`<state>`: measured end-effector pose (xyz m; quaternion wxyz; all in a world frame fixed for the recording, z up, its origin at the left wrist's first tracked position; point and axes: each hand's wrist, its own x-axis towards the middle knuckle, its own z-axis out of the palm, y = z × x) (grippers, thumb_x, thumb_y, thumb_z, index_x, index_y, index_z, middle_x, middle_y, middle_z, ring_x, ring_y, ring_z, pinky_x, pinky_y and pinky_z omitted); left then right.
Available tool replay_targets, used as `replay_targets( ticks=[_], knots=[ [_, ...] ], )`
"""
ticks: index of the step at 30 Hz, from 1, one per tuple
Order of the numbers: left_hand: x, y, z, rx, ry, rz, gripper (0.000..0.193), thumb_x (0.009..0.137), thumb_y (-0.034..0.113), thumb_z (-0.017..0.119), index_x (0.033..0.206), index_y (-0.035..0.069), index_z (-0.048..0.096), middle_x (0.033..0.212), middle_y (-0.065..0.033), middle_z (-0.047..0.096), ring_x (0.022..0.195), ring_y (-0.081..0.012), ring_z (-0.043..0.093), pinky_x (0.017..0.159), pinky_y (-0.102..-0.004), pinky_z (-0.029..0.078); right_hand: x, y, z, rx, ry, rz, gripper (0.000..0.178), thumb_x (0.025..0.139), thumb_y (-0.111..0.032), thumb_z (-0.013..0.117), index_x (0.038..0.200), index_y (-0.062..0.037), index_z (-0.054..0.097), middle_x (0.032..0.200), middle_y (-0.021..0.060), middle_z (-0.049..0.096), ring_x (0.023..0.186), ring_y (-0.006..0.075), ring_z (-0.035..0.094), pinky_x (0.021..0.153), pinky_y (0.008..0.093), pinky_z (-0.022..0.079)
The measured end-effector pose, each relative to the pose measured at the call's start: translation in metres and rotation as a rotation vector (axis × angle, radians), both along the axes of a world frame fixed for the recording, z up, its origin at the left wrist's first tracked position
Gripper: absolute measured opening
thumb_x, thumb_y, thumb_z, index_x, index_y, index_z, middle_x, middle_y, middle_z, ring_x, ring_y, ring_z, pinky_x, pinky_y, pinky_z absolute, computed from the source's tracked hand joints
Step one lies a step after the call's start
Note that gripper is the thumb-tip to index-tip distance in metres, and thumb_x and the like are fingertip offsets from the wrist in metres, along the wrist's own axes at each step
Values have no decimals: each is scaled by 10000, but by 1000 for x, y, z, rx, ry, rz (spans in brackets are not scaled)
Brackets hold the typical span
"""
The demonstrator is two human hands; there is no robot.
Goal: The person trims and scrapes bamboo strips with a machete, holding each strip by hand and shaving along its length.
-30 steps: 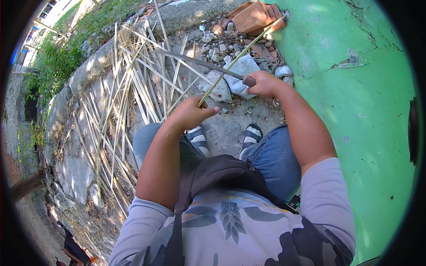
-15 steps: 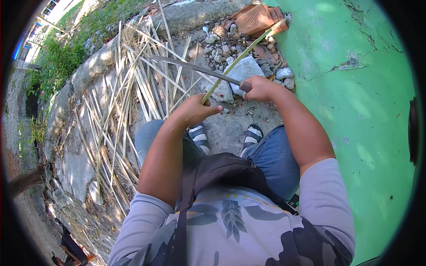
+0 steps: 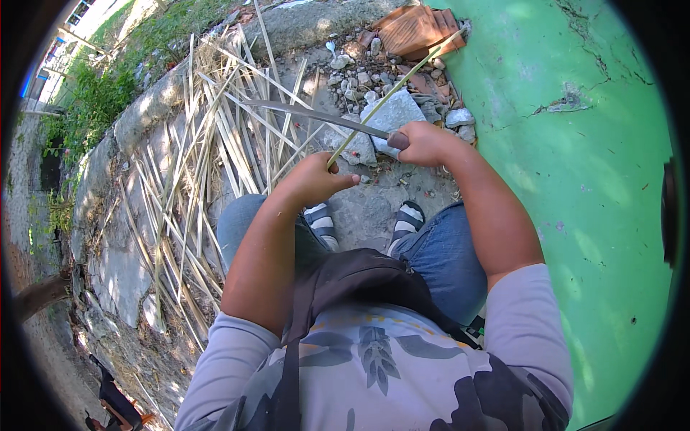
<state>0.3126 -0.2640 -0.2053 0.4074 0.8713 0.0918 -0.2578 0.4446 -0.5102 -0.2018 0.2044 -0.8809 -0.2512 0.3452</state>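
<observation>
Left hand (image 3: 313,179) fisted on the near end of a green strip (image 3: 388,93), which runs up toward 1 o'clock, far tip over the tiles (image 3: 417,29). Right hand (image 3: 424,142) wrapped around the handle of a knife (image 3: 316,115), blade pointing to 10 o'clock and crossing the strip just past the left fist. Strip looks light, thin, springy, likely splintery at the edges; best gripped near the end, fingers behind the blade. Knife looks long, stiff and sharp; hold by the handle only. Dry strips (image 3: 208,165) piled at 10 o'clock, rubble (image 3: 392,115) at 12, green wall (image 3: 575,179) at 3.
</observation>
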Motion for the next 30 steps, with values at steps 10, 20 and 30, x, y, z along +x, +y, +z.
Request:
replay_targets(
  ticks=[10,20,30],
  knots=[
    [1,1,-5,60,38,11,590,759,484,854,971,-24,642,871,-191,685,815,-323,667,745,-417,519,-2,7,3,-50,15,11,253,730,-171,689,924,-10,662,781,125,681,714,249,641,691,387,499],
    [0,-5,-3,110,13,-14,586,753,488,849,973,-20,657,910,-202,700,860,-354,687,771,-423,532,-4,3,4,-58,-19,-7,233,728,-161,690,908,-17,664,780,133,684,707,257,642,672,398,502],
    [0,-2,-3,114,6,-8,593,756,486,851,989,-27,666,927,-210,705,867,-362,691,777,-431,532,-3,2,-4,-5,-8,-31,218,721,-156,701,882,-15,662,763,108,676,707,235,638,671,403,493]
  ],
)
